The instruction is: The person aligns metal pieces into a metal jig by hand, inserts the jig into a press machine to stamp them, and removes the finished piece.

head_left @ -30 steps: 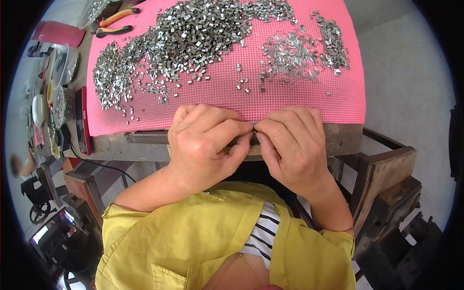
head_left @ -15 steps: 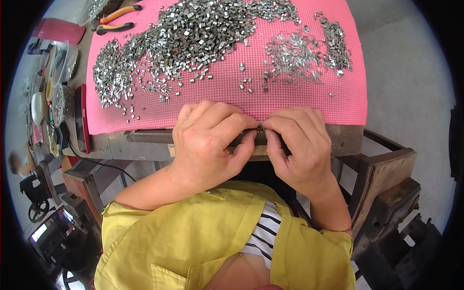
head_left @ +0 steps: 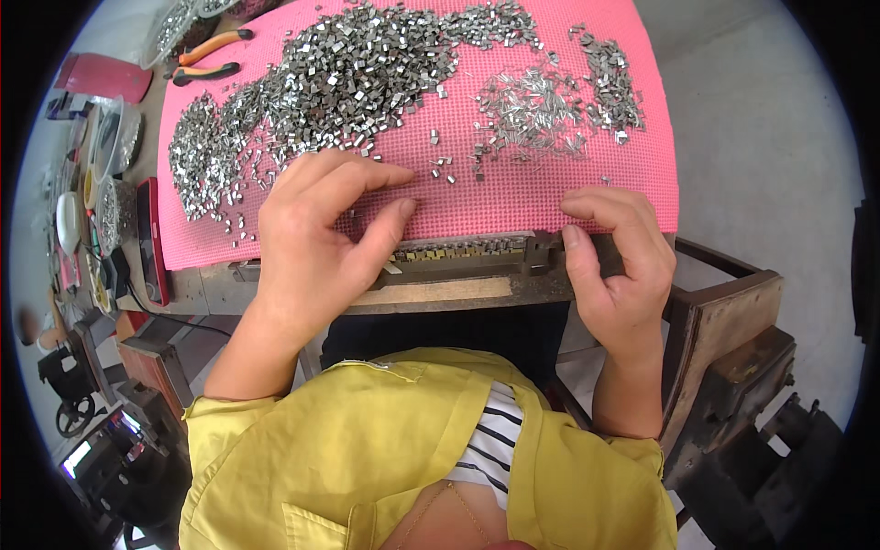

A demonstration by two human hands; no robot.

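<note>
A long metal fixture [head_left: 449,262] runs along the bench's near edge, with a row of small metal pieces [head_left: 467,247] set in its top. My left hand [head_left: 316,229] is over the left end of that row, thumb and forefinger apart, with nothing visible between them. Beyond the fixture's right end, my right hand [head_left: 628,261] has its thumb and forefinger slightly apart; I see nothing held there. A large heap of small silvery metal pieces [head_left: 357,78] lies ahead on the pink mesh mat [head_left: 513,206]. Thin metal pins [head_left: 536,110] form a looser pile to its right.
Another cluster of small metal pieces [head_left: 612,82] lies at the mat's right. Two orange-handled tools [head_left: 211,46] rest at the far left. A red-edged phone [head_left: 153,240] and a clear container of metal bits [head_left: 115,213] are left of the mat. A wooden frame [head_left: 720,339] stands right.
My hands were together at the fixture, fingertips pinched close to each other. They have parted, left hand to the left and right hand to the right, uncovering the row of pieces.
</note>
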